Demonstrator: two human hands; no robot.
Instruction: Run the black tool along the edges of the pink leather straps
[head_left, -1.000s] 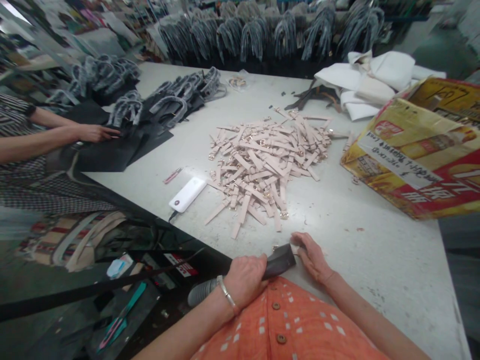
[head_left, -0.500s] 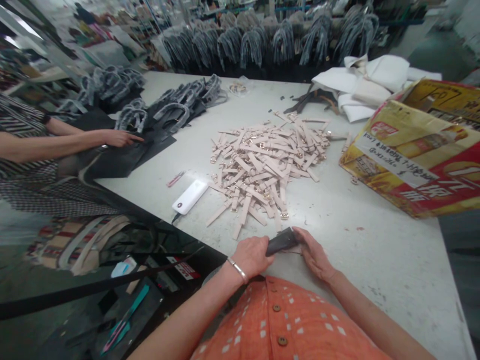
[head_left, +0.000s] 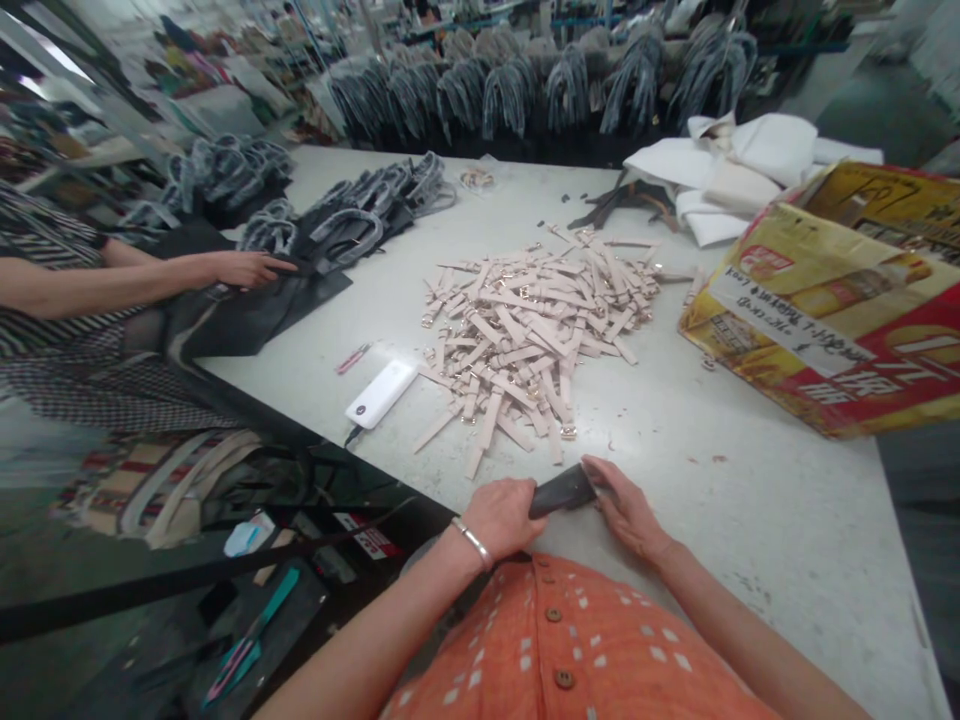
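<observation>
At the table's near edge, a short black leather-like strip (head_left: 562, 491) spans the gap between my hands. My left hand (head_left: 504, 512) is closed around its left end, a silver bangle on the wrist. The fingers of my right hand (head_left: 622, 507) curl over the strip's other end; the thumb and anything beneath are hard to make out. Just beyond my hands lies a large heap of beige straps with gold-coloured buckles (head_left: 525, 320). The nearest straps reach close to my left hand without touching it.
On the table (head_left: 750, 520) lie a white power bank (head_left: 382, 393) with a cable and a pink cutter (head_left: 352, 358). A yellow-red carton (head_left: 817, 310) stands right, near white sheets (head_left: 742, 165). At left, a co-worker's hand (head_left: 251, 270) rests on black pieces with wrapped handles (head_left: 349, 235).
My hands stay nearly in place; the black strip has tilted slightly, and the pale edge under my right hand shows less. The co-worker's hand has shifted a little to the right.
</observation>
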